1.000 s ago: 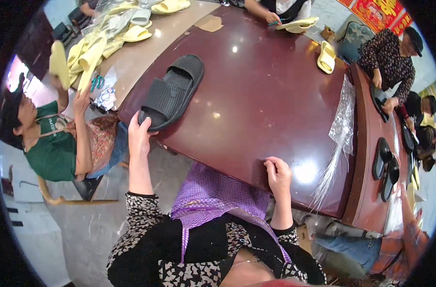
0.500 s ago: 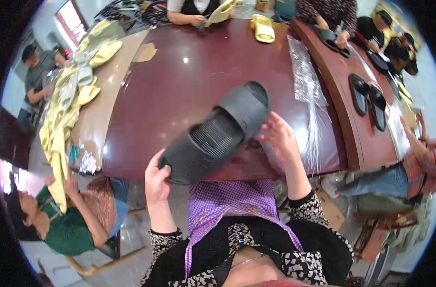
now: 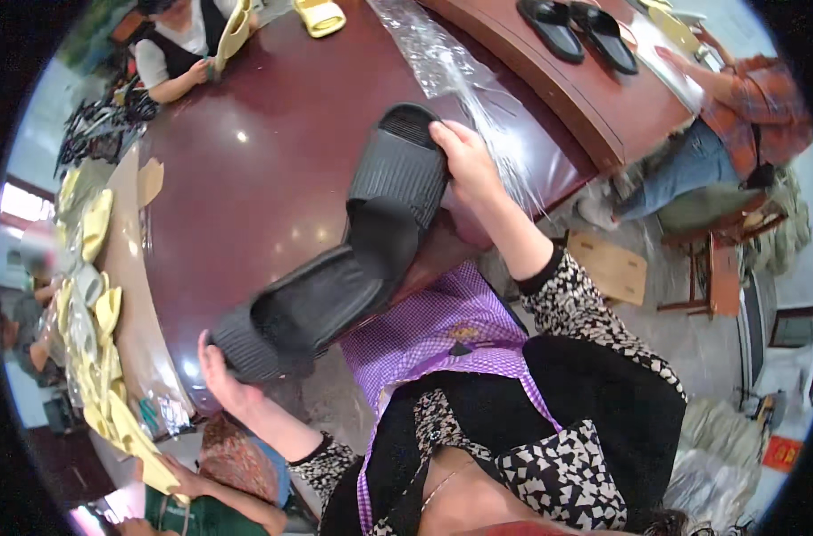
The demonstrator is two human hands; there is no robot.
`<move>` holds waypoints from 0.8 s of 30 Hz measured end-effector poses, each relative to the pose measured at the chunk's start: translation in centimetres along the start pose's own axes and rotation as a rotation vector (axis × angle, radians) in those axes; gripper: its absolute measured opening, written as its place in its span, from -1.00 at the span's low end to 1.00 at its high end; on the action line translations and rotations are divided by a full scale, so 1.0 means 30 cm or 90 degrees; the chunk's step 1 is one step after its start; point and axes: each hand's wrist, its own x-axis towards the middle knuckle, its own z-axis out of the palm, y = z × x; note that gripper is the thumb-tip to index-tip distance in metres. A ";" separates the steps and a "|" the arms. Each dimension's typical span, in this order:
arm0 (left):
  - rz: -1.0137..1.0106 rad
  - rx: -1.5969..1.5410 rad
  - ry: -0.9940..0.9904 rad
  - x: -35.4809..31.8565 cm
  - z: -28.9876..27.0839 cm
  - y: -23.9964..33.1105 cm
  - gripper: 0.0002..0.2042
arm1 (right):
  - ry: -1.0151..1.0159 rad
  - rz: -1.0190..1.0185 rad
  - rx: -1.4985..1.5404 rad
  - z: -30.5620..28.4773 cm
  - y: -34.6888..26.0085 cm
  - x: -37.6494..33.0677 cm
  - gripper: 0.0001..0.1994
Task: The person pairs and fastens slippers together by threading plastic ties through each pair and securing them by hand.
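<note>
Black ribbed rubber slide sandal [image 3: 344,268] hangs over the near edge of the dark red polished table [image 3: 245,179], long axis slanting between both hands; left hand [image 3: 223,380] cups the lower end, right hand [image 3: 464,161] pinches the upper, fingers apparently curled shut.

- You face a glossy dark red-brown desk [image 3: 272,170] whose polished top throws back bright ceiling glare.
- A second wooden desk [image 3: 603,98] meets it on your right.
- Grey floor [image 3: 692,330] spreads beside you, with a flat piece of cardboard [image 3: 610,266] and a wooden stool [image 3: 703,268] standing on it.
- Far left, a window [image 3: 13,204] glows white.
</note>
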 end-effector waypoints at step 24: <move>0.442 0.435 -0.351 -0.026 0.555 -0.126 -0.78 | 0.193 -0.211 -0.755 -0.445 -0.150 0.063 -0.75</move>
